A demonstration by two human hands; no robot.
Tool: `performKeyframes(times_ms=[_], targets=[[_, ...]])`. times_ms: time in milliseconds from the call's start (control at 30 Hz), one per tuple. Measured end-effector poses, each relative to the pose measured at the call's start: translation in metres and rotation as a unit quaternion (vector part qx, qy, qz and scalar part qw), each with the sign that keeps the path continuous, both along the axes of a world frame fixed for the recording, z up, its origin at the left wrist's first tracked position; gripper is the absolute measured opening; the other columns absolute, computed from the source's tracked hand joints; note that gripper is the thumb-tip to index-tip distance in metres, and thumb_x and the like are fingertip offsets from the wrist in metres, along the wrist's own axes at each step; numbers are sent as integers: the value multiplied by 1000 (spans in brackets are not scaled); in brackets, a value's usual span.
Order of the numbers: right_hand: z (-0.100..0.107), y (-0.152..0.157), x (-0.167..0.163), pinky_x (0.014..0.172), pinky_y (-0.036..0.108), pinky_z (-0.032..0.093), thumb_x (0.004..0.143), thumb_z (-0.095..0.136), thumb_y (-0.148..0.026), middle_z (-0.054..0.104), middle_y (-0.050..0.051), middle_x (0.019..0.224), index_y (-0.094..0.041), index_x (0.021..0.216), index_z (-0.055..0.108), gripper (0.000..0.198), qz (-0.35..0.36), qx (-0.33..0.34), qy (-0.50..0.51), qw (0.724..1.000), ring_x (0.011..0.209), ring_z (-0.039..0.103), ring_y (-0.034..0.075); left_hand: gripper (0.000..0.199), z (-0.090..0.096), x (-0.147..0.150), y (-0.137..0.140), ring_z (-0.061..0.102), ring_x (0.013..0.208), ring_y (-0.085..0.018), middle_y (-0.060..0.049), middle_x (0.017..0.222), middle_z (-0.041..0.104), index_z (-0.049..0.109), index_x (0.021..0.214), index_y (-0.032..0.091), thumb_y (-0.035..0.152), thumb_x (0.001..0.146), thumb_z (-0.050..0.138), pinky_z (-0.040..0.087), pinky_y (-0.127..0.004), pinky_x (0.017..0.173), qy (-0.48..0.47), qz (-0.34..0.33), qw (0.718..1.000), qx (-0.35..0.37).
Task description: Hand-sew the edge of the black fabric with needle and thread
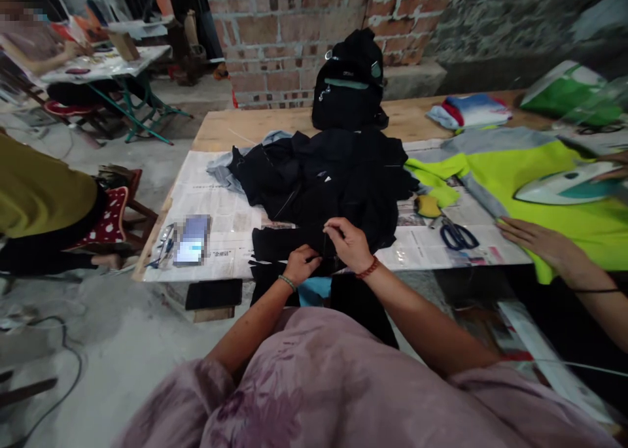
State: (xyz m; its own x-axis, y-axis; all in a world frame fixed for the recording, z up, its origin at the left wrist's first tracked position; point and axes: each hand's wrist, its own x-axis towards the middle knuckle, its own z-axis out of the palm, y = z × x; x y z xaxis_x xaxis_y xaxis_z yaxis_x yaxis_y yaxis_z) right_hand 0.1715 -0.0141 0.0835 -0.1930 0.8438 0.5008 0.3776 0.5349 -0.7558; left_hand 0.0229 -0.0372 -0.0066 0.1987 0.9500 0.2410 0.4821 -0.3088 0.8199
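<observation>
A pile of black clothing (333, 180) lies on the newspaper-covered table, its near edge hanging toward my lap. My left hand (300, 266) is closed on the near part of this black garment, fingers bent at its edge. Just to the right and slightly higher, my right hand (349, 240) pinches thumb and forefinger together over the cloth. Whatever sits in that pinch is too small and dark to make out. To the right lie dark-handled scissors (458, 235) and a small yellow object (428, 206), both apart from my hands.
A phone (192, 240) lies near the table's left edge. At the back stands a black backpack (349, 85). On the right, another person's hand (532, 239) rests by a yellow-green garment (520, 163), with an iron (569, 185) on it. Someone sits at left.
</observation>
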Motion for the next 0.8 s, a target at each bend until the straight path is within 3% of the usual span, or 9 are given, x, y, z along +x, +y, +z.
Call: performKeyframes(times_ms=[133, 267, 333, 367, 433, 533, 600, 667, 800], targets=[[-1, -9, 4, 59, 24, 48, 83, 51, -37, 62, -1, 76, -22, 89, 50, 16, 25, -167, 177, 970, 65, 59, 11, 9, 2, 1, -1, 52, 65, -11, -2, 69, 57, 66, 69, 16, 19, 73, 59, 43, -23, 62, -9, 5, 1000, 4], [10, -12, 5, 52, 24, 50, 79, 56, -41, 57, -6, 65, -25, 93, 44, 24, 118, -322, 369, 863, 62, 61, 12, 9, -1, 2, -2, 53, 65, -11, -2, 67, 57, 66, 69, 16, 20, 72, 59, 43, -23, 62, -15, 5, 1000, 22], [18, -8, 6, 59, 28, 53, 78, 57, -41, 56, -6, 65, -25, 92, 44, 25, 153, -354, 383, 839, 65, 63, 13, 9, -2, 2, -2, 53, 64, -11, -2, 68, 57, 66, 68, 16, 20, 72, 59, 43, -23, 60, -22, 14, 999, 19], [21, -6, 7, 63, 31, 54, 79, 56, -41, 56, -6, 66, -25, 92, 45, 23, 158, -348, 371, 846, 67, 63, 13, 9, -2, 2, -2, 53, 64, -11, -2, 68, 57, 66, 68, 16, 20, 72, 59, 43, -23, 60, -24, 15, 999, 17], [26, 2, 11, 72, 34, 53, 82, 52, -40, 57, -4, 68, -24, 92, 47, 20, 132, -287, 308, 897, 71, 63, 13, 9, -1, 1, -2, 53, 65, -11, -2, 69, 57, 66, 68, 16, 20, 73, 59, 43, -23, 61, -21, 12, 1000, 11], [36, 18, 24, 79, 35, 49, 84, 48, -38, 62, 2, 79, -22, 91, 53, 19, 71, -106, 112, 986, 79, 61, 15, 10, 0, 0, -1, 52, 64, -10, -1, 67, 56, 66, 67, 16, 20, 73, 59, 42, -22, 61, -10, 7, 1000, 7], [47, 30, 35, 80, 34, 47, 85, 46, -36, 62, 5, 86, -22, 90, 58, 19, 60, 10, -25, 998, 84, 59, 17, 11, 1, -1, 0, 51, 63, -10, 0, 65, 55, 65, 66, 16, 20, 74, 58, 41, -22, 60, -10, 9, 1000, 8], [60, 41, 45, 79, 32, 46, 87, 44, -33, 62, 5, 87, -22, 89, 59, 19, 59, 80, -104, 990, 85, 58, 16, 12, 2, -1, 2, 50, 62, -10, 0, 64, 54, 64, 66, 16, 21, 74, 58, 41, -22, 60, -17, 13, 1000, 13], [78, 49, 50, 75, 28, 47, 88, 43, -32, 63, 2, 81, -21, 90, 58, 20, 39, 94, -92, 991, 77, 60, 13, 12, 3, -2, 4, 50, 63, -10, 0, 65, 55, 64, 67, 16, 23, 75, 58, 41, -22, 61, -32, 14, 999, 18]])
